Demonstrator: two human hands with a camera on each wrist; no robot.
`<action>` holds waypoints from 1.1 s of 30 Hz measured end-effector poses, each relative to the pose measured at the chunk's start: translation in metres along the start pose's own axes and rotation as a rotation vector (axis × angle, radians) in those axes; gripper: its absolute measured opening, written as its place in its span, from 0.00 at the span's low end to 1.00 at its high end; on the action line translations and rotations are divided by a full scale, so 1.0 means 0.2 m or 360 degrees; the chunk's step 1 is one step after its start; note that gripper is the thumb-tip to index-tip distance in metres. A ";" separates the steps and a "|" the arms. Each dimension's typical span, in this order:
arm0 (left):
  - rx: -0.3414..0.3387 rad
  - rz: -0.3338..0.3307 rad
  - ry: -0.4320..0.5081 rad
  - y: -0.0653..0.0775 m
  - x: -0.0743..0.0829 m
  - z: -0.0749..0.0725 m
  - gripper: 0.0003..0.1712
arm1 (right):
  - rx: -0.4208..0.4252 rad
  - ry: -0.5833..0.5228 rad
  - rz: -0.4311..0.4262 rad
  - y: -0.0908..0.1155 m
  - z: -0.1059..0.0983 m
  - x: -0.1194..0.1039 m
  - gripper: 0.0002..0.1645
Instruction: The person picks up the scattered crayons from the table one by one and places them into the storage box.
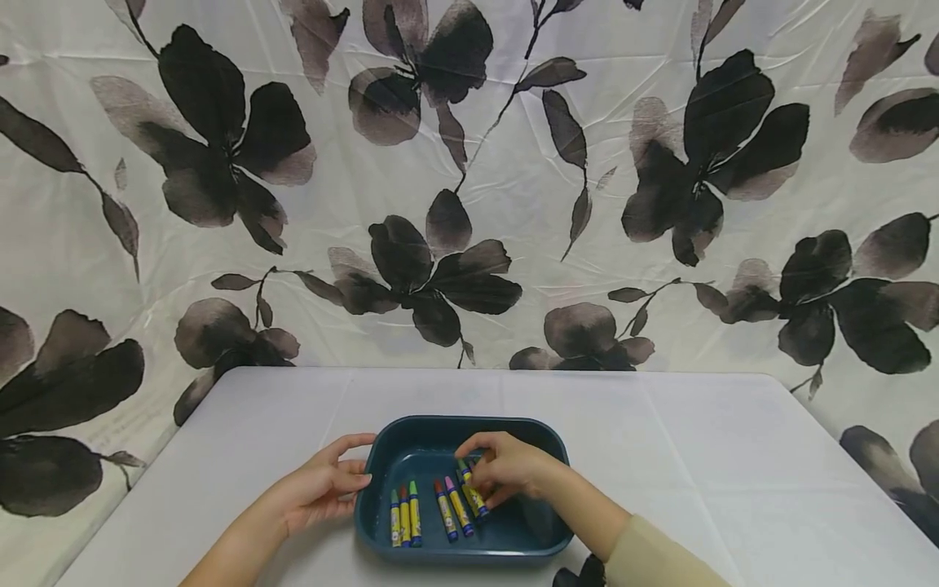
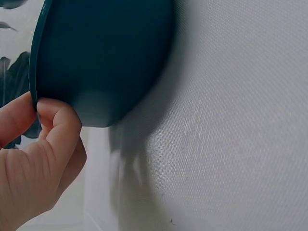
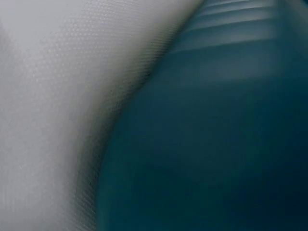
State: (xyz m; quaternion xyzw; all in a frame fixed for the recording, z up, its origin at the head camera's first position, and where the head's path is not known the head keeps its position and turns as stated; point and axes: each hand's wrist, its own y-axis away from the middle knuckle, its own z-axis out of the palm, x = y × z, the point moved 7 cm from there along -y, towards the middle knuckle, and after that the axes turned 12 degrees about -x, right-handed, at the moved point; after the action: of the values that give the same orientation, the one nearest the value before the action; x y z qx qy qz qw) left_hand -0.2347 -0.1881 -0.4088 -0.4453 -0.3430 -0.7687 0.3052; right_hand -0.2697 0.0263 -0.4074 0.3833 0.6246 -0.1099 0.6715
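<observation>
A dark teal tray (image 1: 524, 522) holds several wax crayons with yellow and blue wrappers. My left hand (image 1: 326, 483) pinches its left rim between thumb and fingers, also seen in the left wrist view, where the hand (image 2: 43, 149) grips the tray edge (image 2: 33, 72). Inside, at the left, lie three crayons side by side, among them a green crayon (image 1: 415, 514). Further right lie a red crayon (image 1: 446, 512) and a pink-tipped crayon (image 1: 460, 507). My right hand (image 1: 513, 469) reaches in over the right side and pinches a green crayon (image 1: 477, 500), its fingers partly covering it.
The tray stands on a white-covered table (image 1: 660, 456). Behind hangs a white cloth (image 1: 557, 269) with dark flower prints. The right wrist view shows mostly the tray's outer wall (image 3: 192, 144) and table cloth, no fingers.
</observation>
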 end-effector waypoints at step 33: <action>0.0055 -0.0028 -0.0251 0.02 0.00 -0.03 0.39 | 0.0201 0.0246 -0.0164 0.41 -0.39 -0.11 0.22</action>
State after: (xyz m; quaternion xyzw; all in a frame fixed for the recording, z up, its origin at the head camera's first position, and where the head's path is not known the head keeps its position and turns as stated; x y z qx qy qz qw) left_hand -0.2345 -0.1962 -0.4095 -0.4961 -0.3832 -0.7278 0.2780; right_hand -0.2814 0.1272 -0.3506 0.3996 0.6851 -0.1534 0.5894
